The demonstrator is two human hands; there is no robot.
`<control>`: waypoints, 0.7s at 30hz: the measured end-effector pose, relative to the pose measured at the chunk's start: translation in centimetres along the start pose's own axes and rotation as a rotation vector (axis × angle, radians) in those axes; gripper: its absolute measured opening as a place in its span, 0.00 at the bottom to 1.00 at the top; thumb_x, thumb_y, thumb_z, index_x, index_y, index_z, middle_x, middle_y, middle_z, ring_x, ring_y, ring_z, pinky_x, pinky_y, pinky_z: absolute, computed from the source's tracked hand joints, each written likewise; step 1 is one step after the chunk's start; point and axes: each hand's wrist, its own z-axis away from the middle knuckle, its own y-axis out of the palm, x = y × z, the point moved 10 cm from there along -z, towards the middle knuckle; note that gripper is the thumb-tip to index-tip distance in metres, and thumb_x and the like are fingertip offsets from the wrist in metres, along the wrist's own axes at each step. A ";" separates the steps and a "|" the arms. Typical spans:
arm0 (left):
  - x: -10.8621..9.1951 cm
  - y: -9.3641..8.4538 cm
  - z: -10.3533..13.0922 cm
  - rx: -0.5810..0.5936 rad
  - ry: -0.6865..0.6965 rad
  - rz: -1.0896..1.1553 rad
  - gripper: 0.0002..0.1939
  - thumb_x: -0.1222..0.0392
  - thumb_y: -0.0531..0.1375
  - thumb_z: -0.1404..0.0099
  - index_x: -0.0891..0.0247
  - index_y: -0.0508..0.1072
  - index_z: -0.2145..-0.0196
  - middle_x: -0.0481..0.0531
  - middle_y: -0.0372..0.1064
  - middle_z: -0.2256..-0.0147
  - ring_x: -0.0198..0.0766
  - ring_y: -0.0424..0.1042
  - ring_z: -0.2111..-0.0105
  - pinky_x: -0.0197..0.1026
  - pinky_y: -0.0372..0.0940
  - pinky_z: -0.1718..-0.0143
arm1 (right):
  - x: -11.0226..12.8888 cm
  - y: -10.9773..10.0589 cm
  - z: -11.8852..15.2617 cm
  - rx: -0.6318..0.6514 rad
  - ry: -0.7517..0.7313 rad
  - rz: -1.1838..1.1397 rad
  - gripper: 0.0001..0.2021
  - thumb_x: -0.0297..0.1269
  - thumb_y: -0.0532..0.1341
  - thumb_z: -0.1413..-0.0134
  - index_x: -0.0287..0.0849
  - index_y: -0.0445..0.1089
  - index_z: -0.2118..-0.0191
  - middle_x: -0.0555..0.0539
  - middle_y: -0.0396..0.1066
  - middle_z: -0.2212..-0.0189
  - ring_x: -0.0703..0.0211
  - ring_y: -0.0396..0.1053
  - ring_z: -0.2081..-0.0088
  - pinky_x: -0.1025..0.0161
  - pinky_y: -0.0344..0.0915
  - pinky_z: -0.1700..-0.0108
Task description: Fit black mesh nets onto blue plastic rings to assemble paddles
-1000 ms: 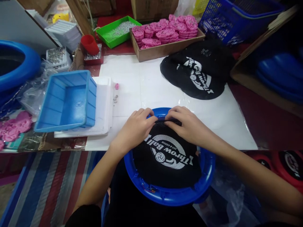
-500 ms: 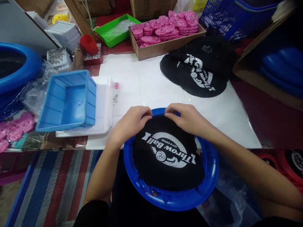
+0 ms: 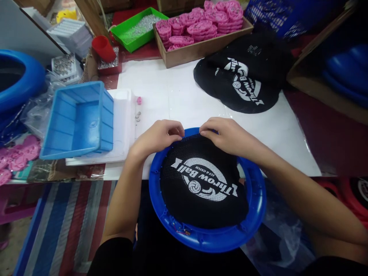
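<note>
A blue plastic ring [image 3: 155,191] rests at the table's front edge, with a black mesh disc [image 3: 178,203] printed "Throw Ball" lying across it. At the ring's far side my left hand [image 3: 165,134] pinches the mesh edge between thumb and fingers. Close to its right, my right hand [image 3: 220,132] pinches the same edge. Near the right side of the ring the mesh falls short of the rim and leaves a gap. Small wires and a small component [image 3: 184,231] show in the ring's near left part.
A blue bin [image 3: 86,130] stands on a white lid [image 3: 123,130] at left. Behind are a green tray [image 3: 132,44], a cardboard box [image 3: 184,53] of pink parts [image 3: 201,28] and a red cup [image 3: 103,49]. Stacked black mesh discs [image 3: 209,88] lie at back right.
Both hands are still pinching the mesh at the far rim, with slightly shifted fingers. The whole view has moved a little, so the table things appear slightly higher.
</note>
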 end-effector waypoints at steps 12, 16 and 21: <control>-1.1 0.4 0.1 0.023 0.070 -0.163 0.11 0.66 0.60 0.31 0.58 0.83 0.61 0.48 0.83 0.61 0.40 0.79 0.62 0.43 0.70 0.55 | -0.4 1.0 -0.9 0.166 0.069 0.201 0.12 0.31 0.59 0.35 0.45 0.73 0.71 0.43 0.78 0.67 0.50 0.71 0.65 0.53 0.62 0.64; -2.7 0.8 -0.6 -0.011 0.111 -0.203 0.11 0.65 0.59 0.30 0.59 0.82 0.58 0.49 0.82 0.59 0.41 0.78 0.59 0.44 0.69 0.53 | -1.0 0.9 -1.0 0.191 0.103 0.181 0.10 0.33 0.61 0.35 0.45 0.77 0.67 0.44 0.79 0.65 0.49 0.73 0.63 0.53 0.63 0.63; -3.1 1.1 -1.2 -0.016 0.140 -0.200 0.08 0.67 0.60 0.32 0.60 0.81 0.61 0.49 0.81 0.61 0.39 0.77 0.61 0.43 0.68 0.56 | -1.5 0.7 -1.2 0.241 0.167 0.041 0.09 0.33 0.62 0.34 0.44 0.80 0.64 0.47 0.81 0.66 0.53 0.74 0.64 0.57 0.64 0.61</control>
